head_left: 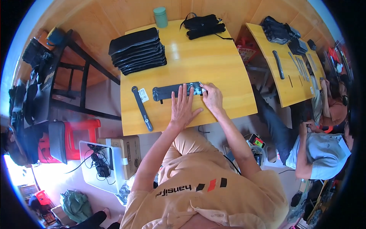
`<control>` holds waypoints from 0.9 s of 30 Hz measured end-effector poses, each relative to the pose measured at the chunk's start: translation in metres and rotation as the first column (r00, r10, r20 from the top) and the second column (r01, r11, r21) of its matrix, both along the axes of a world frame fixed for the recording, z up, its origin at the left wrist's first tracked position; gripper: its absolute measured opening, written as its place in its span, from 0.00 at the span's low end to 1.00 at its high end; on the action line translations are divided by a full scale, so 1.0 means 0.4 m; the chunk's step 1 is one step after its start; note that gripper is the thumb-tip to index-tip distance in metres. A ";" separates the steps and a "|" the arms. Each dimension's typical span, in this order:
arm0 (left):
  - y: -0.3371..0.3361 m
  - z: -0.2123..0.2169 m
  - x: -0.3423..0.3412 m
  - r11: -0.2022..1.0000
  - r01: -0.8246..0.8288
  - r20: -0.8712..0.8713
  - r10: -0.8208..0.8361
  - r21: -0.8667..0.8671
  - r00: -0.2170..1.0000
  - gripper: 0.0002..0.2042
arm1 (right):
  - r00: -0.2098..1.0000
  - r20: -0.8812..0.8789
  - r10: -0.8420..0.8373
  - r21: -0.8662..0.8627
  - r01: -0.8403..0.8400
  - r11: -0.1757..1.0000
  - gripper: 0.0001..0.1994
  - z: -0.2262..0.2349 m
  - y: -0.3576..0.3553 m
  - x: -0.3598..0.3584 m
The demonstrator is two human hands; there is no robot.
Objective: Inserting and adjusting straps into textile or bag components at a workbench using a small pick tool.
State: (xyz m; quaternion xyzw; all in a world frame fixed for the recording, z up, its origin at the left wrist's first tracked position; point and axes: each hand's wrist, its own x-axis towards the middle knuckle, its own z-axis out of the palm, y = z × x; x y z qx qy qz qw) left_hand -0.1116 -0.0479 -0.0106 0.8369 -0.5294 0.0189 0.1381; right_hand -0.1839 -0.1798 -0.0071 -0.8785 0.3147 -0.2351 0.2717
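A long, flat dark strap pack (164, 93), its right end glossy like clear plastic, lies crosswise on the yellow table (213, 68). My left hand (182, 108) rests flat across its middle with the fingers stretched out. At the pack's right end my right hand (212, 98) has its fingers closed in a pinch on the glossy wrapping; its fingertips partly cover that corner. Left of the pack lies a single dark strap (142, 110) with a looped upper end. A small white label (143, 95) sits beside that strap.
Black flat pouches (135, 42) are stacked at the table's far left. Behind stand a green canister (160, 17) and a black bundle with cords (204, 26). Two people sit by another table (286, 82) on the right. A black frame (72, 70) and red stool (82, 133) stand left.
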 end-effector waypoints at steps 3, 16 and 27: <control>-0.001 0.008 0.000 1.000 -0.018 -0.012 0.018 0.006 1.000 0.42 | 1.000 0.014 -0.003 0.010 0.003 1.000 0.12 -0.005 -0.001 0.008; 0.269 0.086 0.093 0.644 -0.753 -0.213 0.724 -0.133 0.656 0.26 | 0.909 0.363 -0.208 0.735 -0.142 0.663 0.06 -0.019 -0.056 -0.026; 0.427 -0.027 0.153 0.675 -0.738 -0.878 0.347 -0.010 0.329 0.12 | 0.878 0.412 -0.242 0.720 -0.152 0.677 0.06 0.017 -0.006 -0.043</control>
